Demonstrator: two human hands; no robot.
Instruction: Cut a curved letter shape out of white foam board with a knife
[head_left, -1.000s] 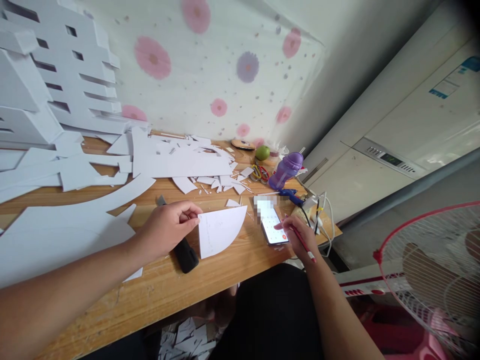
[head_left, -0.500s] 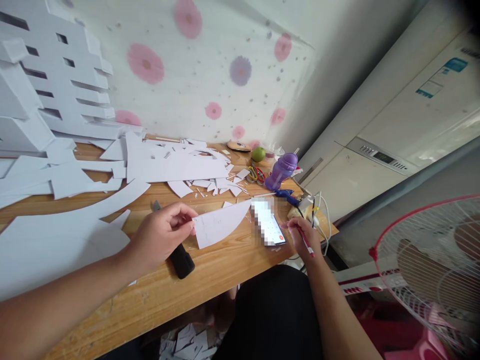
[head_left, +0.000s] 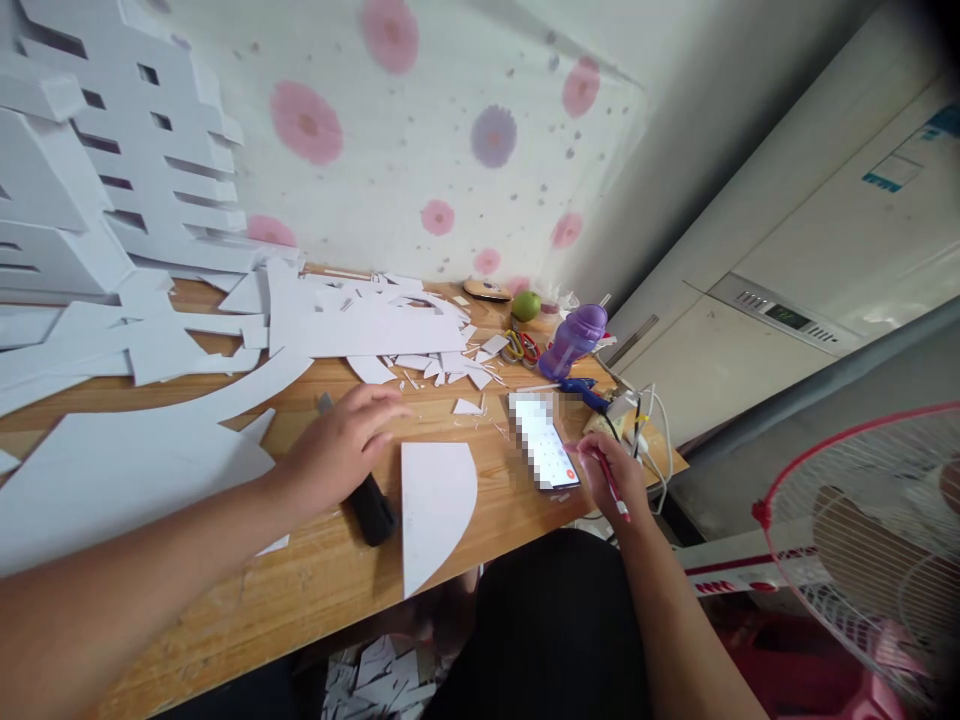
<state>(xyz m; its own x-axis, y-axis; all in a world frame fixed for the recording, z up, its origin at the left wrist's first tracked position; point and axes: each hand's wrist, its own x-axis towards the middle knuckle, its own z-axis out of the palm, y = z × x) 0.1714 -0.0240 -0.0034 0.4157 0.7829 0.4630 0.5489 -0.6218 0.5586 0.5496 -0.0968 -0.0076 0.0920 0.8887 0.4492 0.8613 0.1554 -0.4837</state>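
- Centrally, the white quarter-round card appears to lie flat on the worktop, its lower tip close to the front edge.
- Its longer straight side runs toward that edge; its curved side faces right.
- The left hand is the nearer: the card lies just right of its thumb and nearer the front edge, apparently not touching.
- Left grip: fingers loosely extended, thumb apart, nothing visibly held; a black-handled tool lies partly beneath, contact not discernible.
- Right grip: the right hand is closed about a red pencil, its fingertips beside the lit phone, which lies between that hand and the card.
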